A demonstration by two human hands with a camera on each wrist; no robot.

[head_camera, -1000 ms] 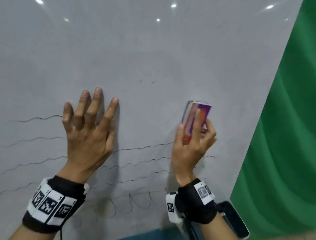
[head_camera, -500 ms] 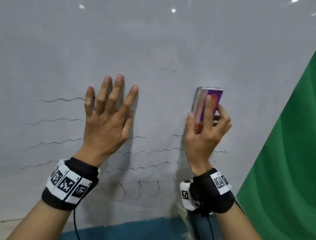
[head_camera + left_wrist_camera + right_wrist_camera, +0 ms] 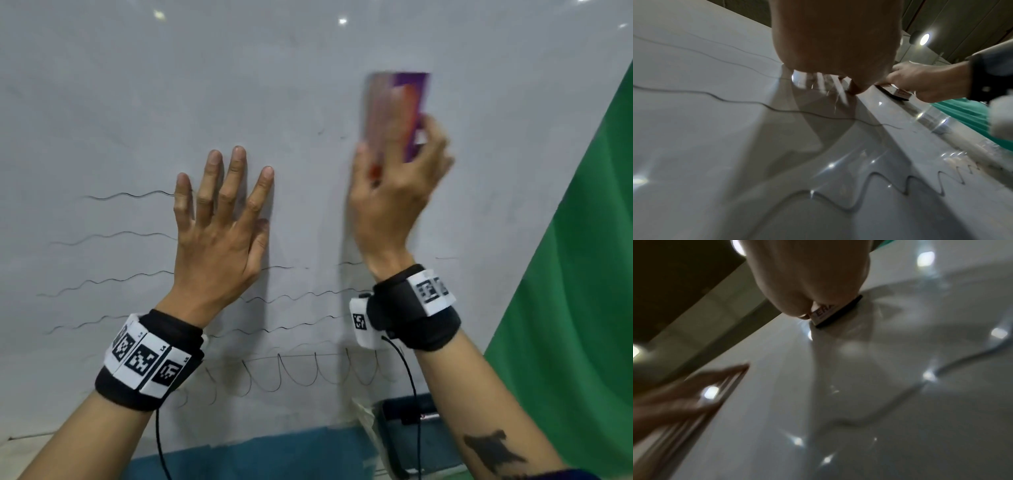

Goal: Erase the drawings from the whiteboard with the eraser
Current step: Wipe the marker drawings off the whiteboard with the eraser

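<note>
Eraser: the eraser (image 3: 399, 113) (purple and orange back, blurred) stands upright with its dark pad flat against the whiteboard (image 3: 137, 102), upper right of the drawings.
Right hand: the right hand (image 3: 394, 192) grips the eraser from below, fingers curled round its sides.
Left hand: the left hand (image 3: 222, 226) lies flat on the board, fingers straight and spread, holding nothing.
Drawings: wavy lines (image 3: 113, 281) run left of and under the left hand; a row of loops (image 3: 298, 373) sits lower, between the two wrists.
Surroundings: a green cloth (image 3: 575, 274) hangs right of the board.
</note>
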